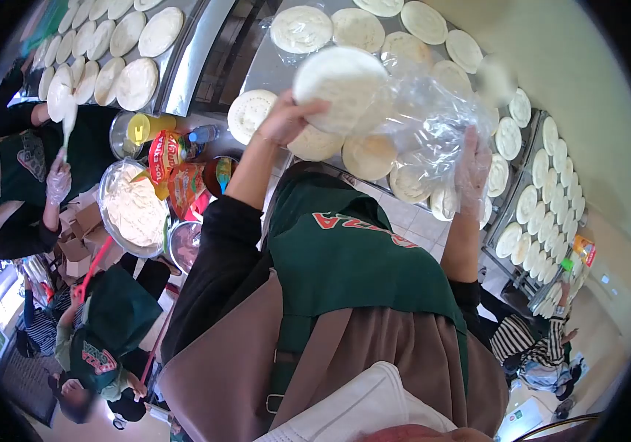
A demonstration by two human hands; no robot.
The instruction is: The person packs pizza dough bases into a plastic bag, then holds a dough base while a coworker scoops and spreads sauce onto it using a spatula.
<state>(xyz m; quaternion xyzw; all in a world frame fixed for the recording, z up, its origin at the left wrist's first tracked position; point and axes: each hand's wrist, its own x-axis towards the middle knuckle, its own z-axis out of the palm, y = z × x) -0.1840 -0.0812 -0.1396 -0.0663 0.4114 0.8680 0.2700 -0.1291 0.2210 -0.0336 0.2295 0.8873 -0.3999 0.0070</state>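
A round flat bread [341,82], slightly blurred, is in my left hand [291,118], which grips its lower left edge. Its right side overlaps a clear plastic bag [433,118]. My right hand [472,168] holds the bag at its right side, with the fingers partly covered by crinkled plastic. Below the held bread, more round breads [369,156] lie on the metal table [268,74]. Another bread [252,116] rests at the table's left edge, close to my left wrist. Clear plastic also covers a bread [301,29] at the top.
A large bowl of white cream [136,206], red packets [164,156] and a yellow container [146,128] stand at the left. A co-worker [36,162] there holds a bread and a spatula. More bread-covered tables [525,158] extend right. Other people are lower left and right.
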